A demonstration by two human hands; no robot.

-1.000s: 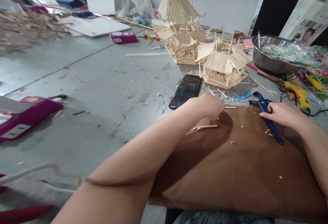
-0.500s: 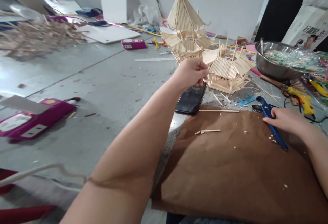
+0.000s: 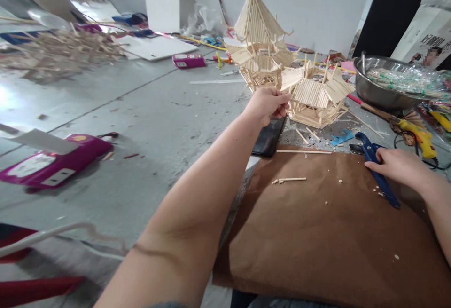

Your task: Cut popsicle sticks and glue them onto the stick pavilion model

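My left hand [image 3: 269, 105] reaches forward, thumb and fingers pinched together at the left edge of the low wooden-stick model [image 3: 315, 96]. What its fingertips hold, if anything, is too small to make out. Behind that hand stands a taller stick pagoda [image 3: 259, 21] with a pointed roof. A black phone [image 3: 267, 138] lies under the hand, partly covered by it. My right hand [image 3: 398, 164] is closed around a blue-handled cutter [image 3: 385, 188], resting on the brown paper [image 3: 310, 247]. A thin stick [image 3: 305, 152] and a shorter stick [image 3: 294, 179] lie on the paper, among small cut bits.
A metal bowl [image 3: 369, 89] with plastic-wrapped sticks stands at the back right, near a yellow glue gun [image 3: 421, 138]. Purple power strips [image 3: 75, 150] lie on the grey floor at the left. A blurred heap of wooden pieces [image 3: 66, 54] is farther back.
The whole view has shifted a little, so things appear slightly farther right. My left hand stays pinched beside the low model, slightly lower. My right hand keeps its hold on the cutter.
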